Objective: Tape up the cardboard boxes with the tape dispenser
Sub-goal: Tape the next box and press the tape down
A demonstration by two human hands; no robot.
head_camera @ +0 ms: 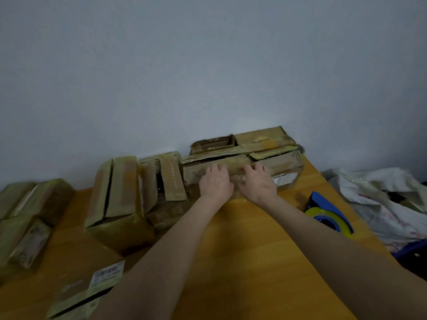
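Both hands, left hand (216, 182) and right hand (257, 184), lie flat with fingers spread on a cardboard box (217, 166) at the far tabletop (242, 239) edge. Tape dispenser (328, 212) sits apart, right of them.

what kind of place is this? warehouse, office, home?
Probably a home or small informal packing spot, not a warehouse: a wooden table against a plain wall, reused cardboard boxes piled on it, a tape dispenser, and crumpled cloth or bags beside it.
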